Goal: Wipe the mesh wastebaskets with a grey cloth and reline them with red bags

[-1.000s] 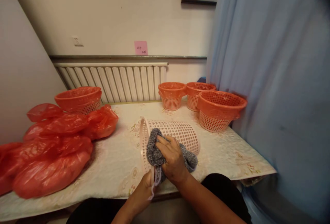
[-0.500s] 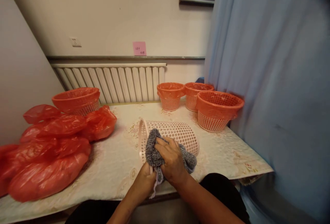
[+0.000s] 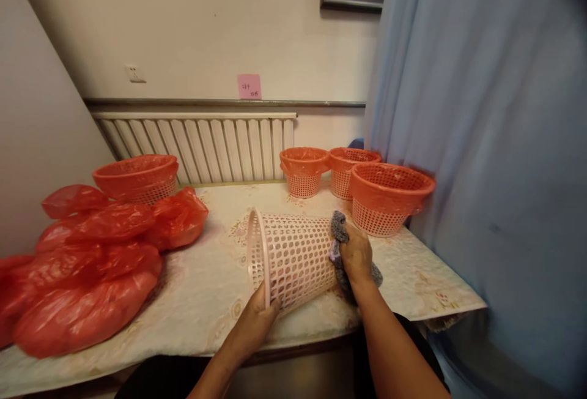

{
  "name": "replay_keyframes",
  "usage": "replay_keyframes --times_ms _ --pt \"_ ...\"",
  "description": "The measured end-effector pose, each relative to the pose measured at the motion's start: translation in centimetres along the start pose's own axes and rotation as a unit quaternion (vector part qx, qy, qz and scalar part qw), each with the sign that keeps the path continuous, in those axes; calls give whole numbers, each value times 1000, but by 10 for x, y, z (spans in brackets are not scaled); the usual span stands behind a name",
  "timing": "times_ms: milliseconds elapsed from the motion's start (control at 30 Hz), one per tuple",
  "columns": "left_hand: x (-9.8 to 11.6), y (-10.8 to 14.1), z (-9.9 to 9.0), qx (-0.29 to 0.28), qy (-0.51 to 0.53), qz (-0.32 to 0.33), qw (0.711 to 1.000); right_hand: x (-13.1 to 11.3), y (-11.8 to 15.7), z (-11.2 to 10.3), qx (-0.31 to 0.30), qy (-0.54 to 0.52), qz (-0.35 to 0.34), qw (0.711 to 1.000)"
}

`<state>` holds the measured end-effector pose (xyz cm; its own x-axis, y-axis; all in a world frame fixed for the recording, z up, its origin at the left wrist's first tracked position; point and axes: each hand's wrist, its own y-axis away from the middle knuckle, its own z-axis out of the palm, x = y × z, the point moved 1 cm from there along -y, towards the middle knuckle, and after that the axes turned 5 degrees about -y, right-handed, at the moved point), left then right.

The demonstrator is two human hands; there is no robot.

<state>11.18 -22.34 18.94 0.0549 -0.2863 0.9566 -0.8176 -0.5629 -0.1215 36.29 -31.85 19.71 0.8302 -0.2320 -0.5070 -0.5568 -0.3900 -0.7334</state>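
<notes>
A pale pink plastic basket (image 3: 300, 255) with rows of holes lies on its side in front of me, its mouth facing left. My left hand (image 3: 257, 316) grips the near lower part of its rim, thumb outside and the other fingers partly hidden. At the basket's base end, my right hand (image 3: 356, 258) is closed on a grey fuzzy cloth (image 3: 339, 231), pressed against the bottom. Part of the cloth hangs below the hand and to its right.
Three baskets lined with red bags, the nearest basket (image 3: 389, 200) among them, stand at the back right by a blue curtain (image 3: 481, 142). Another lined basket (image 3: 137, 175) and several filled red plastic bags (image 3: 92, 295) occupy the left side of the floral-covered table (image 3: 202, 301).
My right hand has moved right with the cloth, from near the rim along the basket's side to its base end. The left hand stays at the rim.
</notes>
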Motion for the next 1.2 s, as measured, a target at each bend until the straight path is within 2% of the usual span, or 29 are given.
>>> replay_keyframes --times_ms 100,167,400,533,667,933,1200 --pt "-1 1 -3 -9 -9 -3 1000 -3 6 3 2 28 20 999" --pt "-4 0 -5 -5 -12 -8 1000 -11 12 6 -3 20 8 1000" --pt "-13 -3 -4 -4 13 3 1000 -60 34 12 -41 -83 -123 988" --pt "-7 -3 -2 7 11 20 1000 -98 51 11 -76 -124 -215 966" --pt "1 -2 -1 12 -14 13 1000 -122 64 12 -81 -141 -256 953" --pt "-2 1 -3 5 -29 10 1000 -126 70 17 -40 -149 -256 954" --pt "-16 12 1 -33 -8 -12 999 -130 66 15 -44 -149 -241 958"
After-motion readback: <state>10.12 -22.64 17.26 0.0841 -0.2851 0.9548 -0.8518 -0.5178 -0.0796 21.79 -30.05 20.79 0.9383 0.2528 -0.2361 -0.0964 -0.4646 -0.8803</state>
